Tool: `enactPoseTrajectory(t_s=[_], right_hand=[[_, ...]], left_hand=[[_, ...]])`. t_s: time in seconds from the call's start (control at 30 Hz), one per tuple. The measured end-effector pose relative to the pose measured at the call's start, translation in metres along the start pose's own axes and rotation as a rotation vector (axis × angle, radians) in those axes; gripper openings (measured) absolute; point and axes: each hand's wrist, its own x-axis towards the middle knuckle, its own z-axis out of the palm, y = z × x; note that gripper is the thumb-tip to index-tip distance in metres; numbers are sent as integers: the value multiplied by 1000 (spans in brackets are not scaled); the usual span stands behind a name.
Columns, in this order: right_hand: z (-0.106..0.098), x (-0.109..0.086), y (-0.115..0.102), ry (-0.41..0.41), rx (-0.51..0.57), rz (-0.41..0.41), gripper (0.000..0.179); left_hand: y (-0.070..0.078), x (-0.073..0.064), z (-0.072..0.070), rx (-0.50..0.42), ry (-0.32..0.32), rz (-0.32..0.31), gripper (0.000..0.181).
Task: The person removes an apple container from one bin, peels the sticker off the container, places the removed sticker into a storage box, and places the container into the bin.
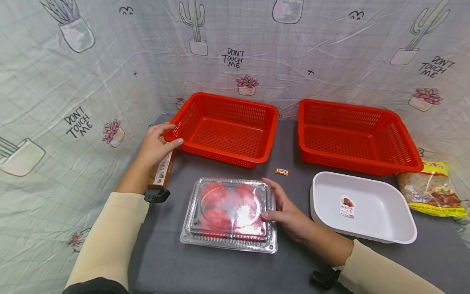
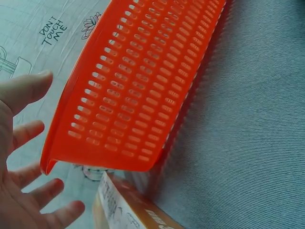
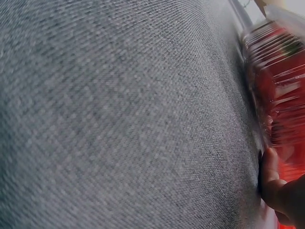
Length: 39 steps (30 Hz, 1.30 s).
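A clear plastic clamshell box with several round red fruits under its lid rests on the grey table. My right hand grips its right side, thumb on the lid's edge and fingers round the far right corner. In the right wrist view the thumb lies against the ribbed side of the box. My left hand is at the left corner of a red plastic basket, its fingers spread and overlapping the rim. The left wrist view shows these fingers loosely extended around the basket's corner, holding nothing.
Under my left forearm lies an orange-brown carton. A second red basket stands at the back right, with a white tub before it. A yellow-edged food bag lies far right. Between the baskets is a small orange packet.
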Motion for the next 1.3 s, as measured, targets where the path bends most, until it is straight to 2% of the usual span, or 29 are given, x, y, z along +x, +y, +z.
enactPoseTrajectory(t_s=[0.1,0.27,0.33,0.4,0.6,0.77,0.97,1.2,1.3], right_hand=[[0,0,-1,7,-4,8,100],[-1,0,0,7,-6,9,100],[-1,-1,0,5,-7,9,99],[-1,-1,0,5,-7,9,99],[0,-1,0,10,-1,-4,97],[2,0,0,23,7,-12,94],[4,0,-2,37,7,-9,93],[3,-2,-3,45,-14,8,93],[3,-3,-3,51,-13,16,93]], left_hand=[[-1,4,0,-19,-9,13,71],[-1,8,0,-141,15,58,69],[1,7,0,-199,9,51,67],[3,7,1,-214,-7,36,66],[6,9,7,-159,-58,29,66],[2,10,12,-128,-49,46,63],[1,11,14,-123,-57,37,62],[1,13,14,-58,-34,130,61],[1,13,14,-53,-44,131,62]])
